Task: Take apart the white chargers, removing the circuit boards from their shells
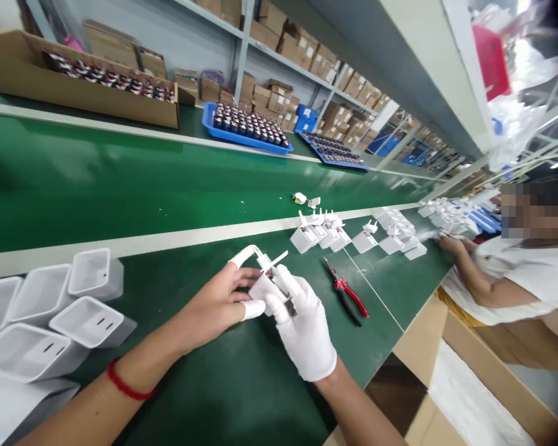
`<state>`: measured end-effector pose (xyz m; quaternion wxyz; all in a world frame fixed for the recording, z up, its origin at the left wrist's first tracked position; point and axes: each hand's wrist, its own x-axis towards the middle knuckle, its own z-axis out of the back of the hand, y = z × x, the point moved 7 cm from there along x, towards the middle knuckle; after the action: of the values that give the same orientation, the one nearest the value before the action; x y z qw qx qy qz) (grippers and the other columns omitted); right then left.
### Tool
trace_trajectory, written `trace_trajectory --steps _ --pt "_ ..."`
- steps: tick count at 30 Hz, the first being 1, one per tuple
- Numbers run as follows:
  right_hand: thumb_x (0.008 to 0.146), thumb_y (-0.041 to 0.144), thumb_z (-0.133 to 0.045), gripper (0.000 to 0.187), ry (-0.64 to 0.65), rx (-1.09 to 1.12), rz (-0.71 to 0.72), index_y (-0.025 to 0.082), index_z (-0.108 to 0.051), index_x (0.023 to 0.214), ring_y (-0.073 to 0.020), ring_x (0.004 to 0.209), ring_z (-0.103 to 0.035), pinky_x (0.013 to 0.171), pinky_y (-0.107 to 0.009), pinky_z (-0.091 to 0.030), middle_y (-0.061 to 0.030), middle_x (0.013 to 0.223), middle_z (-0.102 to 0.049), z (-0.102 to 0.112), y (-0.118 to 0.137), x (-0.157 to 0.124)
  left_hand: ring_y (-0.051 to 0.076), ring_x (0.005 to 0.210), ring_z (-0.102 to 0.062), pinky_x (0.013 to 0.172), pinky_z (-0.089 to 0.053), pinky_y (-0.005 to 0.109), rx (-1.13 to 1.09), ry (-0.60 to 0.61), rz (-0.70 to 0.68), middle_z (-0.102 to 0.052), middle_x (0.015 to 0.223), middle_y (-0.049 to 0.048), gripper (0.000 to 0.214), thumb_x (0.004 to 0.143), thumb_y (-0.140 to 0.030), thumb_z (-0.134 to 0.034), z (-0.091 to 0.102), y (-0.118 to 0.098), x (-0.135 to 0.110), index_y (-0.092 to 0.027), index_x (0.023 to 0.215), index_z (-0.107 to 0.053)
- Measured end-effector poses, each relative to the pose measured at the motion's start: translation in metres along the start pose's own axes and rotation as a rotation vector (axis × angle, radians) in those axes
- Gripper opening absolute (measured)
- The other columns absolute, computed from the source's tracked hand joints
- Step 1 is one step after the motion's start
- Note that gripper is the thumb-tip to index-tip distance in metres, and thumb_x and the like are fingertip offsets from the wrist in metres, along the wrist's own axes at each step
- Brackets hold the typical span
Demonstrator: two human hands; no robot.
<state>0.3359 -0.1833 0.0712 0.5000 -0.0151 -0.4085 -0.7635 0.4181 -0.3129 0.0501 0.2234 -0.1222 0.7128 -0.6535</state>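
Both hands, left [216,303] and gloved right [302,328], grasp a small white charger shell [263,286].

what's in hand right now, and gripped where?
A small white plastic charger shell, held between both hands over the green bench. The left hand pinches its upper and left side with capped fingertips; the gloved right hand grips its right side.

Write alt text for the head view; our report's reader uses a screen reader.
Two hands hold a small white plastic charger shell over a green workbench: the left hand wears white fingertip covers, the right hand a white glove. Red-handled pliers lie right of them, empty white shells at left, and another person works farther along.
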Motion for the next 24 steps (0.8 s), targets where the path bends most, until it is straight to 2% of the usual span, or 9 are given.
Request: trace_trajectory --steps 3,5,9,11,13,16,18,21,24 --pt "0.094 0.032 -0.061 0.045 0.1 0.296 0.021 0.024 -0.053 0.138 -0.0195 0.093 -0.065 0.084 -0.032 -0.054 -0.0095 0.112 -0.064 0.009 0.008 -0.001 0.028 0.115 -0.06 0.094 -0.05 0.039 -0.132 0.16 0.093 -0.062 0.125 0.0109 0.069 0.069 -0.033 -0.079 -0.009 0.004 -0.001 -0.02 0.13 -0.049" --pt "0.095 0.037 -0.058 0.043 0.163 0.359 -0.052 0.023 -0.055 0.135 -0.0182 0.086 -0.066 0.081 -0.032 -0.055 -0.0095 0.114 -0.066 0.016 0.001 -0.002 0.028 0.106 -0.063 0.091 -0.051 0.036 -0.14 0.175 0.173 -0.068 0.111 0.0104 0.054 0.067 -0.031 -0.082 -0.012 0.008 -0.002 -0.015 0.114 -0.061" --pt "0.093 0.04 -0.056 0.05 0.113 -0.224 -0.469 0.009 -0.058 0.133 -0.0269 0.08 -0.066 0.079 -0.044 -0.055 -0.0162 0.101 -0.068 0.041 -0.045 -0.013 0.024 0.089 -0.065 0.072 -0.054 0.03 -0.272 0.138 0.245 -0.068 0.095 0.0087 0.045 0.064 -0.036 -0.085 -0.02 0.011 -0.005 -0.012 0.097 -0.067" --pt "0.087 0.036 -0.063 0.062 0.269 -0.434 -0.585 0.002 -0.052 0.137 -0.038 0.089 -0.066 0.081 -0.054 -0.052 -0.0227 0.103 -0.066 0.037 -0.061 -0.022 0.022 0.08 -0.063 0.062 -0.055 0.03 -0.408 0.113 0.229 -0.067 0.097 0.0078 0.05 0.065 -0.037 -0.085 -0.023 0.007 -0.007 -0.014 0.105 -0.066" --pt "0.088 0.026 -0.06 0.056 0.405 -0.423 -0.591 -0.001 -0.053 0.136 -0.0426 0.096 -0.065 0.085 -0.058 -0.05 -0.0259 0.105 -0.066 0.026 -0.067 -0.028 0.02 0.07 -0.061 0.051 -0.053 0.029 -0.555 0.099 0.204 -0.065 0.092 0.0061 0.055 0.065 -0.036 -0.085 -0.025 0.001 -0.011 -0.016 0.112 -0.065" --pt "0.089 0.013 -0.049 0.038 0.374 -0.288 -0.535 0.004 -0.061 0.124 -0.0369 0.107 -0.063 0.098 -0.054 -0.045 -0.0233 0.111 -0.065 0.024 -0.066 -0.029 0.012 0.055 -0.051 0.039 -0.045 0.022 -0.751 0.063 0.176 -0.061 0.078 0.0014 0.053 0.067 -0.03 -0.083 -0.021 -0.008 -0.018 -0.018 0.115 -0.065" --pt "0.092 0.017 -0.045 0.028 0.351 -0.189 -0.504 0.009 -0.06 0.114 -0.0292 0.101 -0.065 0.096 -0.046 -0.049 -0.0177 0.105 -0.068 0.027 -0.06 -0.029 0.009 0.05 -0.047 0.038 -0.043 0.019 -0.827 0.039 0.182 -0.06 0.075 0.0003 0.047 0.073 -0.026 -0.08 -0.018 -0.012 -0.022 -0.018 0.116 -0.065" --pt "0.1 0.032 -0.036 0.023 0.296 0.191 -0.479 0.016 -0.05 0.108 -0.0179 0.071 -0.069 0.071 -0.032 -0.056 -0.0076 0.088 -0.069 0.034 -0.043 -0.028 0.012 0.053 -0.053 0.042 -0.05 0.021 -0.849 0.018 0.183 -0.067 0.087 0.0066 0.033 0.083 -0.021 -0.069 -0.018 -0.021 -0.025 -0.017 0.115 -0.064" --pt "0.097 0.047 -0.049 0.043 0.177 0.785 -0.544 0.019 -0.039 0.129 -0.0138 0.044 -0.062 0.041 -0.023 -0.045 -0.0039 0.082 -0.07 0.042 -0.021 -0.032 0.016 0.057 -0.061 0.039 -0.051 0.023 -0.853 -0.009 0.204 -0.07 0.104 0.0163 0.023 0.094 -0.021 -0.052 -0.025 -0.032 -0.028 -0.016 0.113 -0.062"
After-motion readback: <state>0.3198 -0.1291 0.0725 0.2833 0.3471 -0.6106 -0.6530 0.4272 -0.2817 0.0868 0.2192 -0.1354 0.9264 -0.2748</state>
